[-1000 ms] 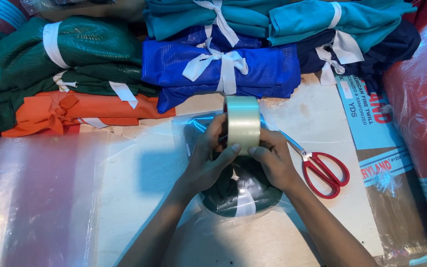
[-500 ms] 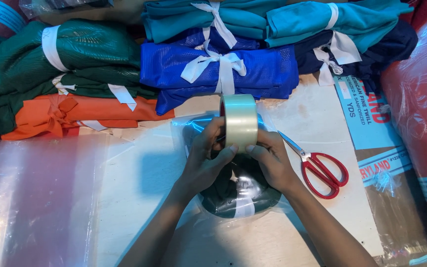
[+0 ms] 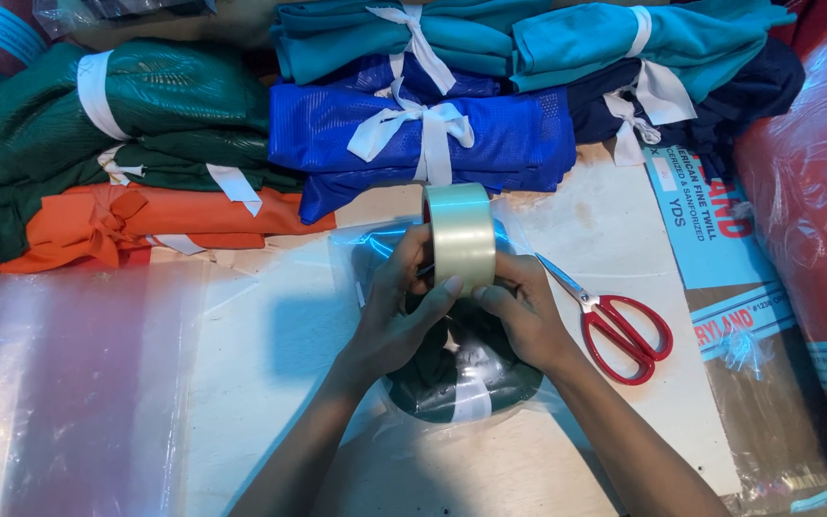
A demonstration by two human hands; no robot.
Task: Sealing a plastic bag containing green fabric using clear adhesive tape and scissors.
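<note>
I am counting one roll of clear tape (image 3: 459,236) in my two hands, one pair of red-handled scissors (image 3: 614,321), one dark green bagged bundle (image 3: 461,373) under my wrists, and one orange bundle (image 3: 145,222). I am also seeing two teal bundles (image 3: 567,38) behind.

Left hand (image 3: 396,321): bare, no glove, ring or watch visible. Right hand (image 3: 525,311): bare, likewise unadorned, fingernails short. Behind each hand a bare forearm, no sleeve or cuff showing up to the frame's lower edge.
</note>
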